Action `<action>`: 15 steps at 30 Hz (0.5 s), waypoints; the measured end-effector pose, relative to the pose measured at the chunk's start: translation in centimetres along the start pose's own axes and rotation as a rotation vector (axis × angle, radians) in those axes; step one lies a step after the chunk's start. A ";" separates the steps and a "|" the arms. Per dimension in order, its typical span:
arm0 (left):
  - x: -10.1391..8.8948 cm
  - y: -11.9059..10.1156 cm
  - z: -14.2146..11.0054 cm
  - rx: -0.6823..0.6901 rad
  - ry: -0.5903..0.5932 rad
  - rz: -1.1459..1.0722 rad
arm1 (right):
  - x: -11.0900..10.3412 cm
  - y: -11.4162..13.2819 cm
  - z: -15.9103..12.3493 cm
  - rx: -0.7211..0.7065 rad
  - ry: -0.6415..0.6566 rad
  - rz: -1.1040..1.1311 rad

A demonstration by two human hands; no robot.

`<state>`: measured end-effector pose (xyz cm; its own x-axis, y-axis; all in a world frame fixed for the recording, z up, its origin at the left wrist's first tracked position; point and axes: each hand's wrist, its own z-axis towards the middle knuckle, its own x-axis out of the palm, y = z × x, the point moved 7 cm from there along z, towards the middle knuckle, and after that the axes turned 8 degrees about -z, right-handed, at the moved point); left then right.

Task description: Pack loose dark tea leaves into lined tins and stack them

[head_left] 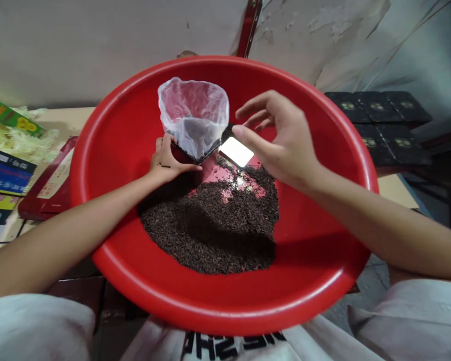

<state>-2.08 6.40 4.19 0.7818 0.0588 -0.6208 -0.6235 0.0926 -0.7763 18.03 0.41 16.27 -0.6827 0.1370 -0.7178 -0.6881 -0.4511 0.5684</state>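
Observation:
A big red basin (108,125) rests on my lap and holds a heap of dark loose tea leaves (214,225). My left hand (167,161) grips a small dark box lined with a clear plastic bag (193,118) whose mouth stands open, at the far side of the heap. My right hand (278,135) hovers just right of the bag with fingers spread and curled, holding nothing that I can see. A bright reflection lies on the basin floor between the hands.
Several black boxes (383,123) lie stacked on the right behind the basin. Printed cartons and a red packet (48,183) lie on the table at the left. A peeling wall stands behind.

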 end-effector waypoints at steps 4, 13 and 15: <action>0.7 -0.1 -1.3 -0.131 -0.130 -0.052 | 5.4 -5.0 -1.1 0.291 0.217 0.087; 3.0 -3.1 -5.1 -0.420 -0.189 -0.334 | 10.1 -8.1 0.5 0.149 0.265 0.033; 2.0 -2.5 -5.8 -0.481 -0.223 -0.385 | 9.1 -8.8 0.8 0.169 0.215 -0.061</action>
<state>0.98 0.56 4.26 0.9018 0.3194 -0.2911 -0.1935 -0.3038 -0.9329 17.67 6.31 5.07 -0.5832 -0.0395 -0.8113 -0.7698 -0.2920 0.5676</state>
